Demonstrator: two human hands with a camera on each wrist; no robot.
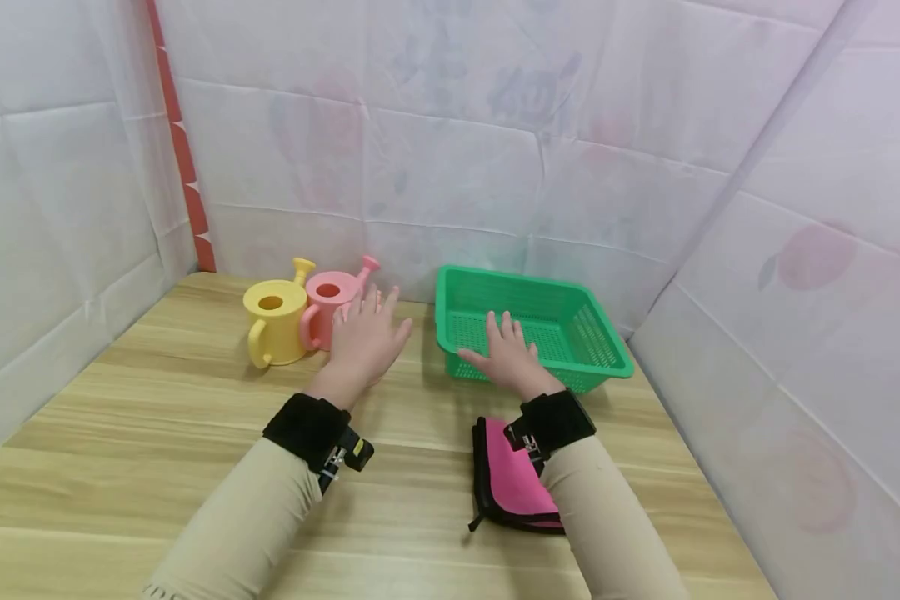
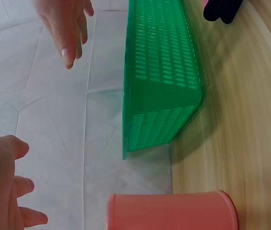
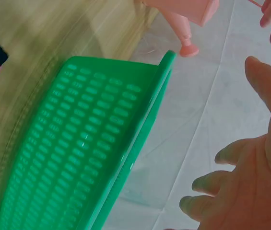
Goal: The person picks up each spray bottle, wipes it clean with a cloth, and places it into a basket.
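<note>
My left hand hangs in the air with spread fingers, in front of a pink watering can and partly covering it. A yellow watering can stands beside the pink one, to its left. Over the near side of a green plastic basket my right hand is held out, fingers apart and holding nothing. In the right wrist view, the right hand appears apart from the basket's rim. A smooth pink cylinder shows at the bottom of the left wrist view; its full shape is cut off.
A pink zippered case with black edging lies on the wooden table, partly under the right forearm. White printed sheets wall the table at the back and both sides. Both wrists wear black straps with small cameras.
</note>
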